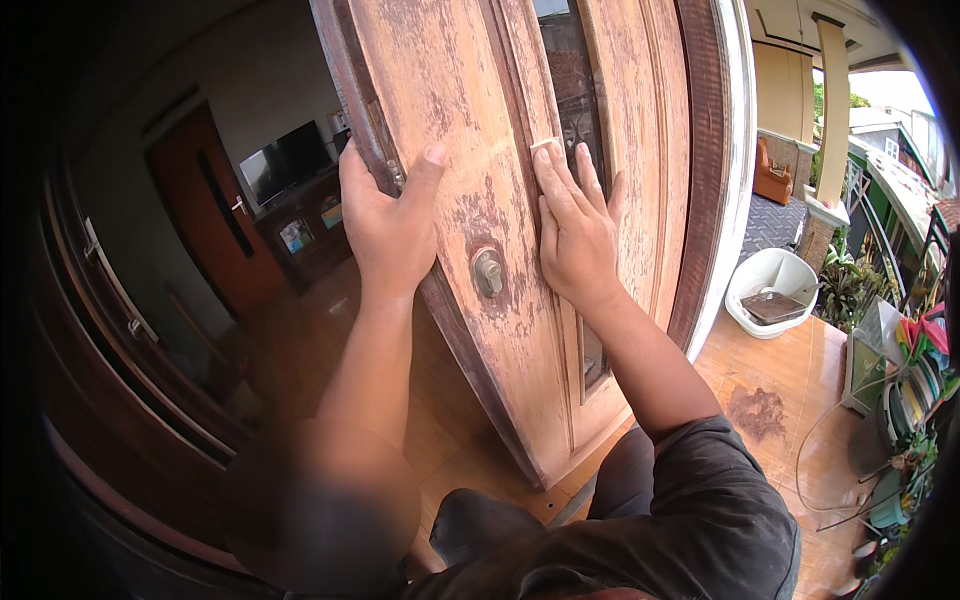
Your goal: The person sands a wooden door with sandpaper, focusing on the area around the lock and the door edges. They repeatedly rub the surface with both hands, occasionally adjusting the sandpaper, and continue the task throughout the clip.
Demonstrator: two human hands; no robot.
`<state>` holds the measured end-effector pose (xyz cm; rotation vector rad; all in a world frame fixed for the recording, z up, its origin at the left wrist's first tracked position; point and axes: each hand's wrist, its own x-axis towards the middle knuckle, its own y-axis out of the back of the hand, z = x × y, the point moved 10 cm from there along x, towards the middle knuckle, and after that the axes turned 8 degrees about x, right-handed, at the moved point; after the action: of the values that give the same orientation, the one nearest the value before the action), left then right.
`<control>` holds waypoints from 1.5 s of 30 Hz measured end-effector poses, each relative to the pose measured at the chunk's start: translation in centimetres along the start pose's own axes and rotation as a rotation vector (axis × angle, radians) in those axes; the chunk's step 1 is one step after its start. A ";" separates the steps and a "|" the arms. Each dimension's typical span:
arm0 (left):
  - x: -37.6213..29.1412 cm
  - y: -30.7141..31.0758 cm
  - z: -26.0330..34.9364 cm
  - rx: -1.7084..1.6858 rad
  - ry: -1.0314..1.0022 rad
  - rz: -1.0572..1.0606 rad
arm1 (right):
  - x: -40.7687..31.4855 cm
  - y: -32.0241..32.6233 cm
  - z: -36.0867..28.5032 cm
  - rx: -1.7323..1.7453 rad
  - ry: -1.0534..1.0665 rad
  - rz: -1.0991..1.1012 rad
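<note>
A wooden door [480, 360] with patchy, worn-off finish stands ajar before me. My left hand [394, 217] grips its edge beside the latch plate [395, 171], thumb on the front face. Flat against the moulding next to a narrow glass pane [574, 82] lies my right hand [577, 225]. Under its fingertips is a small pale piece of sandpaper or similar sheet [545, 144], mostly covered by the fingers. Between and below the hands sits a brass lock cylinder with its round plate [487, 271]; no handle is on it.
Indoors at left are a television [285, 165] on a dark cabinet [307, 225] and a brown inner door [214, 210]. Outside at right, a white tub [772, 292] stands on the tiled floor [810, 375], near a brown powdery patch [756, 412], a hose [799, 465] and potted plants [911, 465].
</note>
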<state>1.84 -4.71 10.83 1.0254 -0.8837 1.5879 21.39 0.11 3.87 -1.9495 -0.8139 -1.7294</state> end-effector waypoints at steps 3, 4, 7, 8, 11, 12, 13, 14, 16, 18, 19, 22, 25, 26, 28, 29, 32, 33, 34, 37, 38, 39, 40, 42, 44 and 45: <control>0.0 0.2 -0.2 0.084 0.009 0.010 | 7.3 2.5 -2.6 0.029 0.146 0.198; 0.1 0.4 -0.2 0.132 0.010 0.023 | 10.3 2.9 -3.2 0.012 0.179 0.220; 0.1 0.3 -0.2 0.083 0.008 0.006 | 12.8 2.9 -3.7 0.002 0.132 0.176; 0.1 0.3 -0.3 0.064 0.005 0.010 | 10.7 2.9 -3.7 0.034 0.108 0.171; 0.0 0.2 -0.1 0.038 -0.004 -0.002 | 2.0 1.5 -1.8 0.020 -0.018 -0.008; -0.1 0.2 0.0 0.042 0.000 -0.004 | 1.7 1.8 -2.2 -0.005 0.007 0.001; -0.1 0.1 0.1 0.043 -0.004 -0.010 | 1.5 1.7 -2.1 -0.044 -0.005 -0.023; -0.1 0.1 -0.1 0.067 0.029 -0.010 | 2.4 1.9 -2.1 -0.010 0.034 0.052; -0.1 0.3 0.0 0.101 0.037 0.016 | 7.3 2.2 -2.6 0.022 0.113 0.167; 0.0 0.2 0.0 0.103 0.056 0.009 | 10.3 2.5 -2.9 0.020 0.163 0.250; 0.0 0.2 0.0 0.103 0.058 0.006 | 11.1 2.4 -3.0 -0.013 0.171 0.245; 0.2 0.1 0.0 0.058 0.038 -0.009 | 4.7 1.1 -1.3 0.044 0.050 0.122; 0.1 0.1 0.0 0.039 0.025 -0.008 | 0.1 0.9 -1.1 0.055 0.014 0.039; 0.0 0.2 -0.1 0.062 0.031 0.000 | 1.0 0.9 -1.1 0.057 0.027 0.055; 0.0 0.3 0.1 0.098 0.013 0.028 | 5.7 1.6 -2.0 0.072 0.076 0.118; 0.0 0.3 -0.2 0.084 0.042 0.031 | 8.3 2.5 -2.9 0.081 0.150 0.197; 0.0 0.2 -0.3 0.054 0.052 0.016 | 10.5 2.8 -3.2 0.142 0.174 0.252; 0.1 0.2 -0.4 0.058 0.051 0.009 | 10.3 2.4 -2.9 0.178 0.162 0.233; 0.1 0.2 -0.6 0.054 0.061 0.012 | 7.9 1.9 -2.5 0.133 0.092 0.159; 0.1 0.3 -0.6 0.048 0.014 0.024 | -2.0 -0.2 -0.2 0.085 -0.004 -0.061; 0.0 0.3 -0.6 0.049 -0.005 0.027 | -1.9 0.1 -0.4 0.062 0.017 -0.056; 0.0 0.3 -0.7 0.060 -0.005 0.026 | -1.8 0.3 -0.5 0.022 -0.004 -0.094; 0.0 0.3 -0.7 0.069 -0.015 0.028 | 0.4 1.2 -1.3 0.051 0.063 -0.003; 0.1 0.5 -1.1 0.077 0.018 0.038 | 6.7 1.7 -2.4 0.090 0.159 0.126; 0.2 0.5 -1.2 0.078 0.019 0.028 | 9.7 2.1 -2.8 0.113 0.199 0.229; 0.3 0.4 -1.2 0.069 0.010 0.017 | 10.0 2.2 -2.9 0.106 0.188 0.248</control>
<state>1.16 -3.65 10.62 1.0596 -0.8378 1.6463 21.28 -1.83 14.35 -1.7072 -0.5593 -1.6545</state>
